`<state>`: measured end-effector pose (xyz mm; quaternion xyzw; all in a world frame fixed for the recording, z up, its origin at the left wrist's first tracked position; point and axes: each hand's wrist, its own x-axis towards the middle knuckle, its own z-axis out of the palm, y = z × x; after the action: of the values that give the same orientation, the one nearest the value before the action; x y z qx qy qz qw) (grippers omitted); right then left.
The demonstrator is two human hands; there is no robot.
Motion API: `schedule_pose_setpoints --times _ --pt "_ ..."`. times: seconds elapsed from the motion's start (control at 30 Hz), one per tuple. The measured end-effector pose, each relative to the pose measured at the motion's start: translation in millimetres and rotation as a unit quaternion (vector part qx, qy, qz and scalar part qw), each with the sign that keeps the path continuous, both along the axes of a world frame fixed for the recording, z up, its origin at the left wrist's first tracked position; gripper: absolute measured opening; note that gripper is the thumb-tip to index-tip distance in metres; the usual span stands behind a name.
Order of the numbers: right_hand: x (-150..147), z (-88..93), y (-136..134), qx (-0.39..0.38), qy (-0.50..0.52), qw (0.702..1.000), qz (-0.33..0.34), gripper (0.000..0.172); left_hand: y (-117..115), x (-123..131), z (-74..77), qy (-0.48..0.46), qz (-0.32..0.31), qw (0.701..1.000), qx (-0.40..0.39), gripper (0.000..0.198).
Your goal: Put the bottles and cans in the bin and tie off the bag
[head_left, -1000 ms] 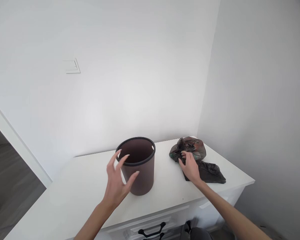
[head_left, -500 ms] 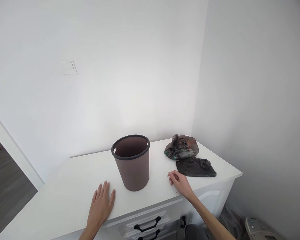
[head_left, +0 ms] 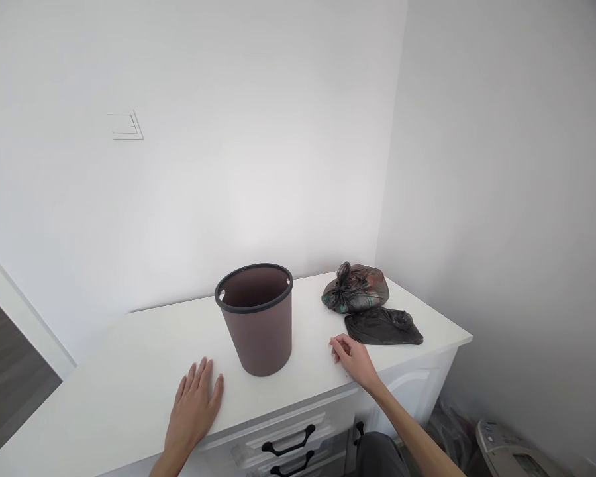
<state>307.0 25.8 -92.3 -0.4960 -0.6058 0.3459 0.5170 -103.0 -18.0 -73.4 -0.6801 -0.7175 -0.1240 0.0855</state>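
Observation:
A brown waste bin [head_left: 262, 338] with a dark rim stands upright on the white cabinet top [head_left: 169, 344]. Its inside is in shadow. To the left of the bin, my left hand [head_left: 195, 404] lies flat on the surface, fingers stretched out, holding nothing. My right hand [head_left: 352, 358] rests at the front edge with its fingers curled in and the thumb against them; nothing shows in it. Just beyond it lies a flat, folded black plastic bag [head_left: 383, 327]. Behind that sits a knotted, filled black garbage bag [head_left: 358, 290], with red and green contents showing through.
Dark-handled drawers [head_left: 289, 441] form the cabinet front. White walls meet behind its right end, and a light switch [head_left: 124, 124] is on the left wall. A beige machine [head_left: 509, 450] stands on the floor at lower right, near clear plastic [head_left: 449, 427].
The whole view has shifted slightly, so things appear a little further left and mostly higher. Both hands, the bin and the bags keep their places on the cabinet.

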Motion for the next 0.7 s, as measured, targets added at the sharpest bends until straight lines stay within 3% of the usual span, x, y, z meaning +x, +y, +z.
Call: schedule_pose_setpoints --times 0.7 --pt "2.5 -7.8 3.9 0.004 -0.014 1.0 -0.011 0.057 0.6 -0.3 -4.4 -0.019 -0.011 0.999 0.025 0.072"
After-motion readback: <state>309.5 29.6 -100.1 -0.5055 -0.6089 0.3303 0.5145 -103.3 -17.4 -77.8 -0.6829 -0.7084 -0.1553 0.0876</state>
